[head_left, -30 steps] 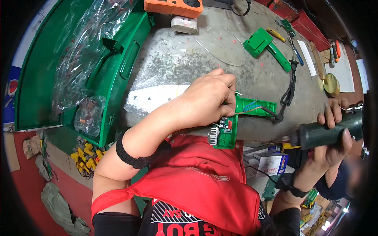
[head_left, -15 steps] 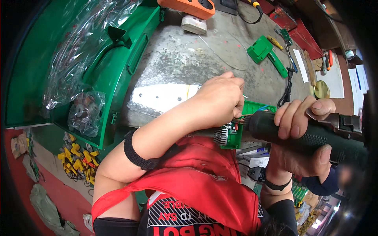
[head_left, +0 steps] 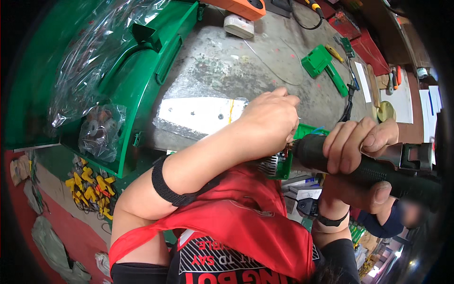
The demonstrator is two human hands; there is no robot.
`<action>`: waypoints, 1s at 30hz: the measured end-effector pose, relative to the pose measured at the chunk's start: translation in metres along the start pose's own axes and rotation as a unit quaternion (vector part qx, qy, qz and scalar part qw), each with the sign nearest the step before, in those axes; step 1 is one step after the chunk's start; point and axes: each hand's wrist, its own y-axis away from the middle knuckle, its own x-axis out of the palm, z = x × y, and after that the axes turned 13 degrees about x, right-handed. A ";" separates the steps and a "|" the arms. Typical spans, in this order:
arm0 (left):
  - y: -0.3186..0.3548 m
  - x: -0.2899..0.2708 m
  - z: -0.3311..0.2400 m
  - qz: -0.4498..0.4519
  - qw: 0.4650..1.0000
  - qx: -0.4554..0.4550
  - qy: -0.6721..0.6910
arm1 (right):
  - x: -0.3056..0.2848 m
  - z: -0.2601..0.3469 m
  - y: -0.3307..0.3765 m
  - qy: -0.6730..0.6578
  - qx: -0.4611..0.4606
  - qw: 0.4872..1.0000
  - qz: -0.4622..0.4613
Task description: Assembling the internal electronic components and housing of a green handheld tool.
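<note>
My right hand (head_left: 350,156) is closed around a thick black cylindrical tool body (head_left: 312,151), which has a metal lever (head_left: 418,156) on its upper side. At the left end of that body, my left hand (head_left: 274,118) pinches with its fingers curled. What sits between those fingertips is hidden. Just below and beside it is an opened green plastic housing (head_left: 285,168) with a finned metal heat sink (head_left: 268,165) and small electronic parts. A blue wire (head_left: 319,129) shows above the black body, beside the housing's upper part.
A plastic-wrapped white plate (head_left: 194,112) lies left of my hands, near a large green metal box (head_left: 163,61). Farther back are green plastic parts (head_left: 317,60), a black cable (head_left: 349,102), a white block (head_left: 239,26) and an orange socket strip (head_left: 243,7). Another person's dark sleeve (head_left: 378,222) shows at right.
The black body has tilted slightly, and my right hand has shifted a little to the left and down. My left hand stays pinched at its end, covering more of the electronics. The view has drifted slightly.
</note>
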 end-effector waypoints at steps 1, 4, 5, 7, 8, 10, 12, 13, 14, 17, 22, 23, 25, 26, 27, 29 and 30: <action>0.000 0.001 -0.001 -0.009 1.000 0.008 -0.001 | 0.001 0.001 0.004 0.011 -0.005 1.000 -0.028; 0.000 -0.001 0.001 -0.017 0.999 0.016 0.030 | 0.001 0.006 0.012 -0.021 0.033 0.995 -0.096; 0.001 -0.003 0.003 -0.017 0.999 0.026 0.026 | 0.002 0.008 0.013 -0.035 0.040 0.994 -0.101; 0.002 -0.003 0.000 -0.008 0.999 0.014 0.032 | -0.005 0.009 0.011 -0.057 -0.006 0.998 -0.032; 0.002 -0.003 -0.001 -0.005 0.999 -0.003 0.034 | -0.012 0.008 0.009 -0.064 -0.057 0.995 0.041; 0.001 -0.003 0.000 -0.011 0.999 0.009 0.035 | -0.011 0.013 0.012 -0.059 -0.053 0.996 0.032; 0.001 -0.003 0.000 -0.006 0.999 0.000 0.038 | -0.007 0.011 0.013 -0.047 -0.033 0.998 0.009; 0.002 -0.003 0.000 -0.005 0.999 0.000 0.038 | -0.005 0.011 0.015 -0.037 -0.017 0.999 -0.013; 0.002 -0.003 0.000 -0.008 0.999 -0.001 0.037 | -0.003 0.011 0.016 -0.037 -0.017 0.999 -0.013; 0.001 -0.002 0.000 -0.012 0.999 0.003 0.035 | -0.001 0.012 0.017 -0.022 0.008 0.999 -0.039; 0.002 -0.003 -0.002 -0.015 0.999 0.002 0.029 | 0.001 0.012 0.007 -0.057 0.013 0.998 -0.001; 0.002 -0.003 -0.001 -0.014 1.000 0.000 0.028 | 0.002 0.012 0.004 -0.074 0.018 0.997 0.007; 0.003 -0.002 -0.001 -0.014 1.000 -0.002 0.027 | 0.005 0.011 -0.001 -0.107 0.026 0.994 0.023; 0.003 -0.002 -0.001 -0.010 1.000 0.000 0.026 | 0.006 0.010 -0.002 -0.107 0.026 0.994 0.025; 0.003 -0.002 -0.001 -0.006 1.000 0.001 0.025 | 0.008 0.009 -0.001 -0.095 0.032 0.995 0.009; 0.003 -0.003 -0.001 -0.005 1.000 0.000 0.023 | 0.009 0.010 0.004 -0.070 0.043 0.996 -0.024; 0.003 -0.003 -0.002 -0.003 1.000 -0.001 0.021 | 0.009 0.010 0.007 -0.058 0.048 0.996 -0.041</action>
